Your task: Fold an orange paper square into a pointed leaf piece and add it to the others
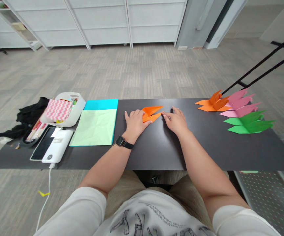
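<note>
We take the pale green paper sheet [95, 127] as reference. The orange folded paper [152, 110] lies just to its right, its two slim points directed away from the sheet. Our left hand [134, 123] rests over the sheet-side end, fingers loosely spread and thumb against the nearer point; whether it pinches the paper, we cannot tell. Our right hand [176, 122], farther right of the sheet, has thumb and index finger nearly together at that point's tip (its other fingers extend loosely); any grip there is unclear. Judged risks: a tug at the tip while the left hand bears down could crumple or tear it; too light a left-hand press could let the layers skew.
</note>
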Action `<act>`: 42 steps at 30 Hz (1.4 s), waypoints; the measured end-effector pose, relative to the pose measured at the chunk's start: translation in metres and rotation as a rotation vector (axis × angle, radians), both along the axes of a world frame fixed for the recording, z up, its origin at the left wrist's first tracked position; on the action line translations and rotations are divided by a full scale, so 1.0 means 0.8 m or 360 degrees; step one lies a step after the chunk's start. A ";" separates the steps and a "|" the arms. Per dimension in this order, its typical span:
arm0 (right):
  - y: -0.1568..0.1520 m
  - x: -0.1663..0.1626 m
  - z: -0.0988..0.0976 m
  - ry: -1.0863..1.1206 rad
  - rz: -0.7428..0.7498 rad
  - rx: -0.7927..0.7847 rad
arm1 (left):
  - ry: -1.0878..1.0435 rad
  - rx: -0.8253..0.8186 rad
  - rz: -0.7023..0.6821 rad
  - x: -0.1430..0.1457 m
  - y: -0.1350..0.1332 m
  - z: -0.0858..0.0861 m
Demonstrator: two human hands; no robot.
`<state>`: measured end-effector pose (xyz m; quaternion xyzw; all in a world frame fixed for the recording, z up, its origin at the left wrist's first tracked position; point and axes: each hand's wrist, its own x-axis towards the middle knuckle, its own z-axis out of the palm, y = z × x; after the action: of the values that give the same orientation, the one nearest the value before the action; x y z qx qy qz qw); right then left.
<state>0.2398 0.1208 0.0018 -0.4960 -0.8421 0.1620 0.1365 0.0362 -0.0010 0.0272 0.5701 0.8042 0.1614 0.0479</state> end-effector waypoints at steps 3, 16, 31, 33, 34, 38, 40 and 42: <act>0.002 0.000 -0.001 0.0028 -0.0012 0.0033 | -0.0010 -0.0022 0.0009 0.000 0.000 0.003; 0.009 0.001 0.004 0.0192 -0.0008 0.0157 | -0.0019 0.0006 0.0006 0.000 0.002 0.001; -0.030 -0.016 0.013 -0.0149 0.0537 0.0015 | -0.0046 0.0020 0.0015 -0.004 0.004 -0.002; -0.027 -0.013 0.015 -0.0175 0.0462 0.0003 | -0.0049 0.0021 -0.0016 -0.004 0.004 -0.003; -0.026 -0.011 0.015 -0.0182 0.0433 -0.0001 | -0.0051 0.0027 -0.0031 -0.005 0.003 -0.003; -0.021 -0.004 0.016 -0.0180 0.0403 -0.0013 | -0.0065 0.0037 -0.0049 -0.005 0.003 -0.003; -0.020 -0.003 0.017 -0.0176 0.0407 -0.0014 | -0.0074 0.0027 -0.0030 -0.006 0.004 -0.003; -0.019 -0.003 0.017 -0.0170 0.0405 -0.0008 | -0.0088 0.0024 -0.0018 -0.007 0.004 -0.003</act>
<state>0.2375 0.1057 0.0152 -0.3933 -0.9039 0.1534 0.0688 0.0303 0.0025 0.0247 0.5703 0.7980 0.1829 0.0669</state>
